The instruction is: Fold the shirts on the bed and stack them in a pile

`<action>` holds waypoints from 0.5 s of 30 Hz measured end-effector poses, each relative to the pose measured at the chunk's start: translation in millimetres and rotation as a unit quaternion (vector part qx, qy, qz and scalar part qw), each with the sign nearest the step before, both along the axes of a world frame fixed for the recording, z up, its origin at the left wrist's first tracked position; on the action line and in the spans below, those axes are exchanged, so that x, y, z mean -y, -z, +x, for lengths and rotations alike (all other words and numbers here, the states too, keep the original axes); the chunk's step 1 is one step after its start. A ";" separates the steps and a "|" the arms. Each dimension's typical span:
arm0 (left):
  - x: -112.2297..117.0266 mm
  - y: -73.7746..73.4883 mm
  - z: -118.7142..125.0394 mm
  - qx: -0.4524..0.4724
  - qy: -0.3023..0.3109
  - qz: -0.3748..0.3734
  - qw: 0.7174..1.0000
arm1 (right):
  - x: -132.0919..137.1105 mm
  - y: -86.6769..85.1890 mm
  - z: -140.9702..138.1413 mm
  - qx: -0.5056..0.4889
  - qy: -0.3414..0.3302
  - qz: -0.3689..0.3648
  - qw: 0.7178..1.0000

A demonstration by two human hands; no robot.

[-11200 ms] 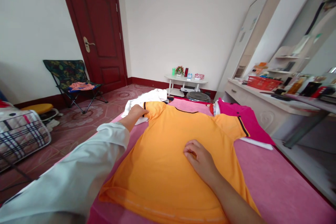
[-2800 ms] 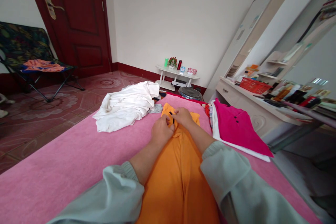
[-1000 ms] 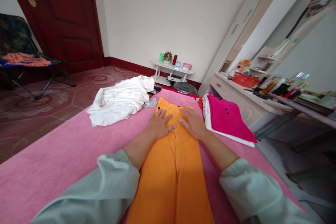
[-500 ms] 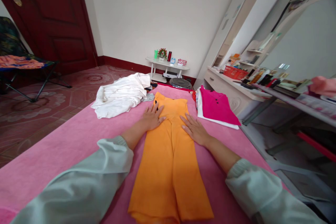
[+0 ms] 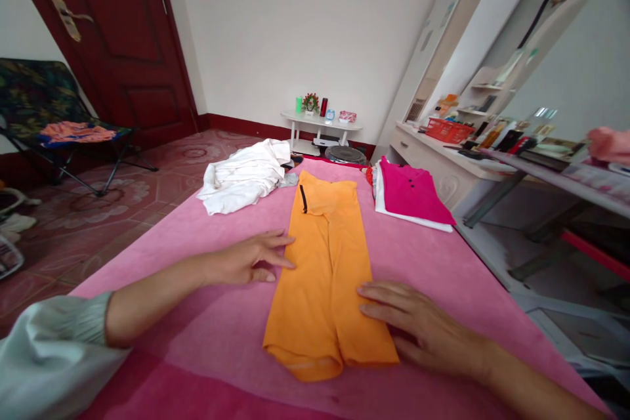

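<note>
Orange trousers [image 5: 315,269] lie lengthwise on a pink bed cover [image 5: 207,354], waist away from me and leg ends nearest. A short black strip shows by the waist on the left side. My left hand [image 5: 251,258] is at the left edge of the trousers, fingers apart, fingertips on or just over the cloth. Lower down, my right hand [image 5: 423,321] rests along the right leg's outer edge. Its fingers are stretched out over the fabric, and the thumb side is partly hidden. Neither hand grips anything.
A heap of white cloth [image 5: 246,177] lies at the bed's far left. Folded magenta clothing [image 5: 416,193] tops a stack at the far right. Beyond stands a small white table [image 5: 319,121]. A dressing table [image 5: 433,154] lines the right, a folding chair [image 5: 63,125] the left.
Both hands have come back toward me from near the waist to lower on the trousers. My left hand has shifted outward to the left edge, my right outward beside the right leg.
</note>
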State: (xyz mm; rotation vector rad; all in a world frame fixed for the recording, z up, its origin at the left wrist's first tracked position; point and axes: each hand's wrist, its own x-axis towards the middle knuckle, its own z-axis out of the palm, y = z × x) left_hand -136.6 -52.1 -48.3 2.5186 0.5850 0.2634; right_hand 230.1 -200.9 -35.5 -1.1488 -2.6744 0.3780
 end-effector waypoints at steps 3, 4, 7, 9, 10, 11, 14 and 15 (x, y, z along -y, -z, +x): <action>20.9 -6.5 4.3 0.016 0.035 0.009 0.999 | 7.4 7.7 -8.3 -0.026 0.012 0.022 0.999; 27.2 -7.8 7.5 0.024 0.056 0.016 0.998 | 7.7 11.5 -9.5 -0.033 0.014 0.033 0.999; 42.8 -11.9 18.1 0.053 0.122 0.021 0.991 | 7.0 19.2 -10.0 -0.050 0.005 0.049 0.998; 52.0 -17.2 23.3 0.086 0.142 0.005 0.986 | 8.7 16.1 -10.5 -0.064 0.006 0.045 0.997; 57.0 -20.9 24.7 0.103 0.144 -0.007 0.984 | 10.8 11.2 -11.9 -0.073 0.010 0.041 0.996; 62.6 -25.1 25.1 0.118 0.144 -0.021 0.982 | 13.9 4.1 -14.3 -0.082 0.016 0.034 0.996; 83.3 -37.9 21.7 0.137 0.139 -0.073 0.978 | 28.6 -25.9 -27.4 -0.103 0.050 -0.019 0.993; 90.6 -41.0 19.4 0.138 0.138 -0.093 0.976 | 34.7 -36.4 -32.9 -0.112 0.063 -0.055 0.990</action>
